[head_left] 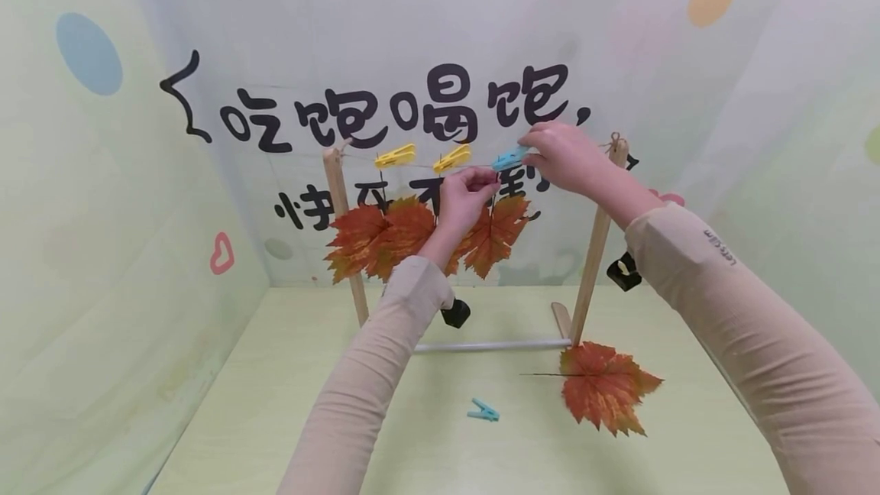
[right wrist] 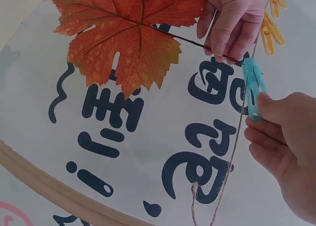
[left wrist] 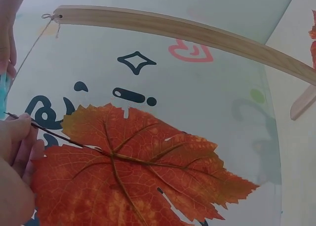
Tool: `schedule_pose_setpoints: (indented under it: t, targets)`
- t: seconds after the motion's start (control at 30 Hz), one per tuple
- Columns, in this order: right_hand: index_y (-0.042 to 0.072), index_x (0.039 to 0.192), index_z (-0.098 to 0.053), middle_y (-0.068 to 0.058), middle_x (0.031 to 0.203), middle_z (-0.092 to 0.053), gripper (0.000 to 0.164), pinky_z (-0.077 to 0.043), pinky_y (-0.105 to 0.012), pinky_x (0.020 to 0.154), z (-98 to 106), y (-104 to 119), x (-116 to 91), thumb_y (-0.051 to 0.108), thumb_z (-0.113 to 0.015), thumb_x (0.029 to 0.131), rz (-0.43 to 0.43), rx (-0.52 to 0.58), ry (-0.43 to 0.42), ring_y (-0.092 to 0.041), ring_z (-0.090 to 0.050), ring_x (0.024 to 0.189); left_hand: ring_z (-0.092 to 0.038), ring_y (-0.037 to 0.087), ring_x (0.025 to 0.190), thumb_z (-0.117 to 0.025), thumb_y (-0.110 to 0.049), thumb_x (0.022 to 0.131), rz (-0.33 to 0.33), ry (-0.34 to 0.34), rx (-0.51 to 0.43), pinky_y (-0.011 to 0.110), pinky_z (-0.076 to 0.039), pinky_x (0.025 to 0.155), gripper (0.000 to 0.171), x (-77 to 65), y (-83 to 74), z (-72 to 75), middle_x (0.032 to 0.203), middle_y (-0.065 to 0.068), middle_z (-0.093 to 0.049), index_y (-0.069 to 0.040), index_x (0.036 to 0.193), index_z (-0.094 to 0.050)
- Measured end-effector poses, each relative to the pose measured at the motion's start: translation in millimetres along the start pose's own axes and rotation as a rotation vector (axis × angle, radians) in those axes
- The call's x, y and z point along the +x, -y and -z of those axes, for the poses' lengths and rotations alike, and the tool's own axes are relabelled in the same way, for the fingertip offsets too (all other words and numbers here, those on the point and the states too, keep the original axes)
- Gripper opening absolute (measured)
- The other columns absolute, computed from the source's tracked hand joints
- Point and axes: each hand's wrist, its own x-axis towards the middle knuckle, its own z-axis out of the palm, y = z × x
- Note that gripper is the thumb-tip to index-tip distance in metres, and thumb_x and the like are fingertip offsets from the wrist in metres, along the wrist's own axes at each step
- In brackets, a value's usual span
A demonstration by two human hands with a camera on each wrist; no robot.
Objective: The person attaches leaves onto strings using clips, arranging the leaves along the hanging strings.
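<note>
My left hand (head_left: 464, 201) pinches the thin dark stem of an orange-red maple leaf (head_left: 496, 237) just below the string. With thumb and fingers, my right hand (head_left: 560, 157) grips a blue clothespin (right wrist: 254, 87) at the string (right wrist: 237, 132). The clothespin's jaw end meets the tip of the stem in the right wrist view. Further left, two yellow clothespins (head_left: 395, 156) sit on the string, with leaves (head_left: 360, 239) hanging under them, partly behind my left hand. In the left wrist view the pinched leaf (left wrist: 133, 171) spreads below the fingers.
Two wooden posts (head_left: 594, 273) hold the string, joined low down by a white rod (head_left: 491, 345). On the table (head_left: 275, 403) lie a loose blue clothespin (head_left: 484, 410) and another maple leaf (head_left: 608, 388) near the right post's foot. A printed cloth (head_left: 412, 14) hangs behind.
</note>
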Motion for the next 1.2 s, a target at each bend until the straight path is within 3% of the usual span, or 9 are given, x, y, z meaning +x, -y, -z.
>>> schedule_pose_setpoints:
  t: [0.63,1.0,1.2]
  targets:
    - [-0.007,0.119,-0.054,-0.022,0.117,-0.057,0.04,-0.04,-0.043,0.094,1,-6,-12,0.008,-0.065,0.083,-0.018,0.089,-0.098,-0.034,-0.051,0.11,-0.063,0.016,0.081,-0.07,-0.004,0.078,0.012,0.006,0.038,0.021,-0.051,0.074,0.02,-1.2,0.7,6.1,0.093,0.01,-0.068,0.0,0.097,-0.068]
    - [-0.005,0.118,-0.056,-0.021,0.116,-0.058,0.043,-0.042,-0.044,0.092,5,-12,-26,0.01,-0.068,0.08,-0.018,0.068,-0.164,-0.034,-0.052,0.109,-0.063,0.014,0.082,-0.07,-0.007,0.079,0.028,0.012,0.07,0.02,-0.051,0.075,0.021,-8.0,-6.3,9.9,0.093,0.007,-0.068,-0.004,0.099,-0.068]
    - [-0.006,0.117,-0.057,-0.021,0.113,-0.059,0.042,-0.042,-0.046,0.091,5,-18,-36,0.008,-0.069,0.079,0.012,0.076,-0.208,-0.035,-0.052,0.106,-0.063,0.015,0.081,-0.07,-0.006,0.078,-0.002,0.034,0.079,0.022,-0.051,0.075,0.021,-15.5,-10.5,15.3,0.092,0.008,-0.067,-0.002,0.099,-0.067]
